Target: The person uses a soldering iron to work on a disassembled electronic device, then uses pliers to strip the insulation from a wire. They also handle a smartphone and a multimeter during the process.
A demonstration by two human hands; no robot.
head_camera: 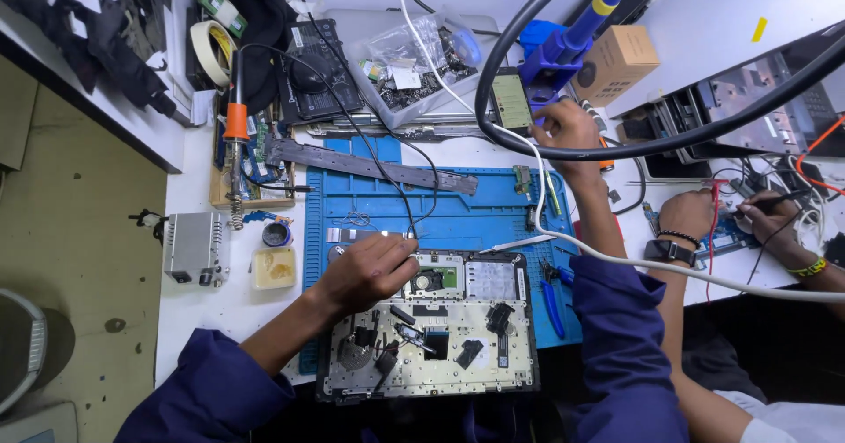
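Observation:
An opened laptop base (429, 348) with bare metal plate and circuit boards lies on a blue work mat (475, 210). My left hand (370, 273) rests on its upper edge, fingers pinched on a thin pale tool (414, 255) beside a small green board (437, 278). My right hand (568, 128) reaches far up to a blue tool stand (550, 56), fingers curled next to a small unit with a greenish screen (510, 100). Whether it grips anything is hidden.
An orange-handled soldering iron (236, 122) stands in a spring holder at left, near a grey box (194, 247) and a flux tin (275, 234). A co-worker's hands (695, 217) work on a board at right. Thick black hose (669, 144) and a white cable (704, 274) cross the bench.

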